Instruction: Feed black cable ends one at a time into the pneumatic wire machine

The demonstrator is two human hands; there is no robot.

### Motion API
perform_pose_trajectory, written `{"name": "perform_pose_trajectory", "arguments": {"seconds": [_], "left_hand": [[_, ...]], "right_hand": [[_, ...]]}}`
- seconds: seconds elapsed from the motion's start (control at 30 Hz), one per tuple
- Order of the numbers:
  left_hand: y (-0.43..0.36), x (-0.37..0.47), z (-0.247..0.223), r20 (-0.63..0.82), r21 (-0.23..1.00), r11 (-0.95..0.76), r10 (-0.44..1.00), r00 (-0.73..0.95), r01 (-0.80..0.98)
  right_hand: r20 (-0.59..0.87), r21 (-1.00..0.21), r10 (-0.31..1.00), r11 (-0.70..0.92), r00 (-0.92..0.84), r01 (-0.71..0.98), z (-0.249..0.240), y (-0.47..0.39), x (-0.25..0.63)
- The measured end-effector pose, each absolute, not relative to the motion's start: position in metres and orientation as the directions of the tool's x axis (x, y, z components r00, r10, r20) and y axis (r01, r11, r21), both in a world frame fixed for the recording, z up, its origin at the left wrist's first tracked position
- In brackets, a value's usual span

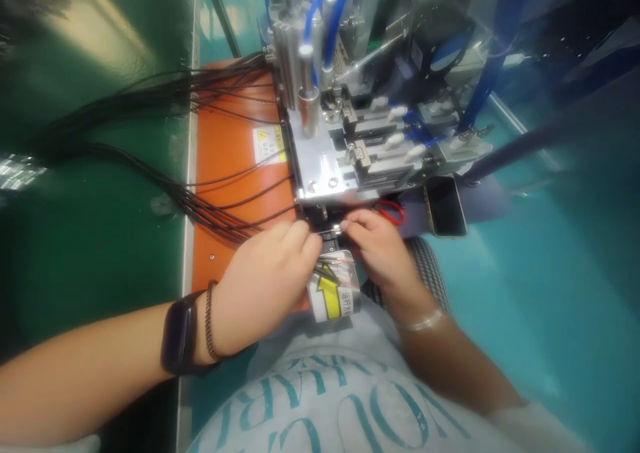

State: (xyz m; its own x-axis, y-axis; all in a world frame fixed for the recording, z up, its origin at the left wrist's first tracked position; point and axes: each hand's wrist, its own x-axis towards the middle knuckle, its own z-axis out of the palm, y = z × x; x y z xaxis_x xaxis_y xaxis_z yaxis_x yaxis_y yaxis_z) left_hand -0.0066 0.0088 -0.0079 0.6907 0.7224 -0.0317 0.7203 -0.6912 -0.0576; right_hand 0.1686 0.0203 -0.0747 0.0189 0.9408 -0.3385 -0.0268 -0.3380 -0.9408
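My left hand (275, 276) is closed, its fingers curled where several black cables (220, 221) come in from the left, and a cable appears to be in its grip. My right hand (377, 246) pinches at the tip of a thin wire end (333, 229) that spans the short gap between both hands. Just below lie loose stripped wire ends (340, 266), over a white curved guard with a yellow arrow (329, 293). Right above my fingers is the metal fixture block (323, 166) of a machine. The left fingertips are partly hidden.
An orange plate (240, 193) with a warning label (269, 144) lies to the left, crossed by cables. Red-handled scissors or pliers (393, 213) and a phone (446, 206) rest at the right. Blue air tubes (330, 13) rise behind. A green belt or surface (100, 253) extends left.
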Motion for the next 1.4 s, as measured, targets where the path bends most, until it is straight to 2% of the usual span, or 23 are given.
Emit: {"name": "perform_pose_trajectory", "arguments": {"seconds": [0.07,0.13,0.23,0.33,0.43,0.6,0.73,0.83,0.97,1.2,1.4], "left_hand": [[0.003,-0.008,-0.004,-0.021,-0.084,-0.687,0.726,0.688,0.722],[-0.002,-0.009,-0.002,0.007,-0.118,-0.689,0.720,0.694,0.715],[-0.005,-0.009,-0.001,-0.005,-0.153,-0.679,0.727,0.687,0.718],[-0.001,-0.007,0.000,-0.044,-0.141,-0.675,0.735,0.676,0.724],[0.005,-0.006,0.001,-0.062,-0.115,-0.668,0.743,0.666,0.735],[0.009,-0.009,0.000,-0.035,-0.078,-0.678,0.735,0.677,0.731],[0.010,-0.011,-0.001,-0.022,-0.081,-0.686,0.726,0.687,0.723],[0.013,-0.012,-0.006,-0.030,-0.072,-0.672,0.740,0.671,0.737],[0.020,-0.014,-0.013,0.038,-0.068,-0.635,0.769,0.638,0.769],[0.020,-0.017,-0.015,0.126,0.031,-0.675,0.734,0.667,0.737],[0.019,-0.018,-0.018,0.121,0.045,-0.684,0.727,0.676,0.728]], "right_hand": [[-0.236,-0.966,0.970,-0.240,0.054,0.099,-0.073,0.018,0.171],[-0.042,-0.962,0.998,-0.051,0.039,0.269,-0.072,0.015,0.176],[0.214,-0.867,0.974,0.223,-0.069,0.445,-0.075,0.013,0.184],[0.330,-0.774,0.931,0.361,-0.155,0.521,-0.083,0.014,0.188],[0.363,-0.729,0.909,0.415,-0.206,0.544,-0.087,0.016,0.189],[0.384,-0.735,0.902,0.427,-0.195,0.526,-0.071,0.010,0.193],[0.488,-0.598,0.747,0.663,-0.451,0.451,-0.055,0.001,0.196],[0.559,-0.519,0.687,0.727,-0.465,0.450,-0.054,-0.002,0.193],[0.588,-0.532,0.698,0.715,-0.409,0.454,-0.059,0.001,0.186],[0.597,-0.600,0.708,0.707,-0.378,0.375,-0.057,0.006,0.185],[0.599,-0.639,0.717,0.697,-0.358,0.325,-0.058,0.004,0.183]]}}
